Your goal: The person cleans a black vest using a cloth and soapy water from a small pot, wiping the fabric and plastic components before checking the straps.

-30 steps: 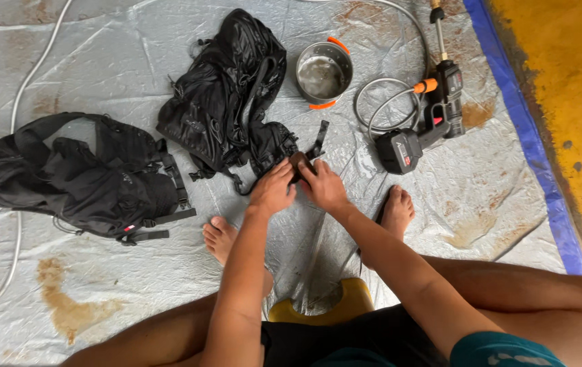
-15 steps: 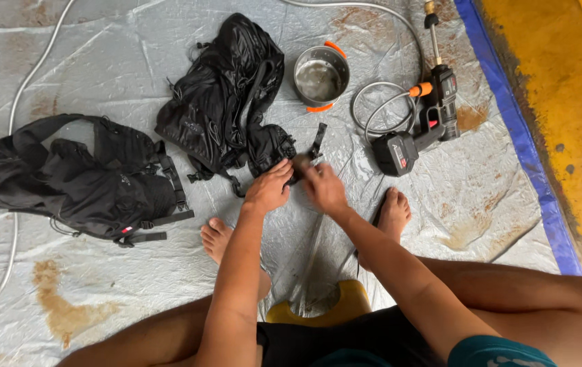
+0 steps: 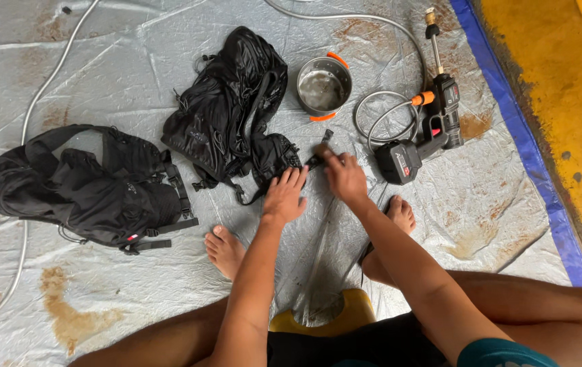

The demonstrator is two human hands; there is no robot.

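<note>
I sit on a low yellow stool [image 3: 345, 314] with both feet on a grey tarp [image 3: 134, 68]. A black backpack [image 3: 233, 112] lies in front of me. My left hand [image 3: 285, 196] presses flat on its padded lower part, fingers spread. My right hand [image 3: 344, 175] pinches a black strap [image 3: 323, 144] at the backpack's right corner, between thumb and fingers.
A second black backpack [image 3: 87, 187] lies at the left. A steel pot with orange handles [image 3: 323, 88] holds water. A black cordless spray gun [image 3: 427, 132] with a coiled hose [image 3: 379, 115] lies at the right. Beyond a blue tarp edge [image 3: 528, 149] is yellow floor.
My hands have stayed on the backpack's corner; the right hand has shifted slightly along the strap. The view has drifted a little.
</note>
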